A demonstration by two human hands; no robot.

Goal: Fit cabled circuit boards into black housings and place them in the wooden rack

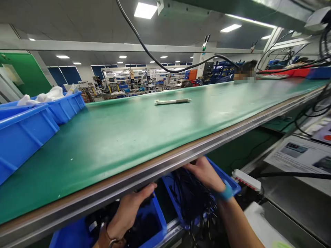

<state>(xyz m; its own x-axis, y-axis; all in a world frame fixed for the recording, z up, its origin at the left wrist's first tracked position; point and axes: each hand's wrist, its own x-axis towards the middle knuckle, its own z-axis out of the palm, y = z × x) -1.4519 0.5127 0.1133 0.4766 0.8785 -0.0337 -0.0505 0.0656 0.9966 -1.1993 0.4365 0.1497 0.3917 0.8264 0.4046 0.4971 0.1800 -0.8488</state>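
Below the green shelf's metal edge, my left hand point(129, 210) reaches over a blue bin point(161, 224) holding dark items. Its thumb shows, while the other fingers are hidden by the shelf edge. To the right, my right hand point(207, 174), with a blue band at the wrist, is over a second blue bin point(230, 182) filled with black cables point(193, 196). The shelf edge covers most of its fingertips, so what it holds, if anything, cannot be seen.
A pen point(172, 101) lies on the green shelf point(116, 131). Blue bins point(26, 134) with white items stand at left. A black cable hangs across the top. A power strip point(247, 179) and printed sheets point(297, 155) are at right. Another person sits behind the shelf.
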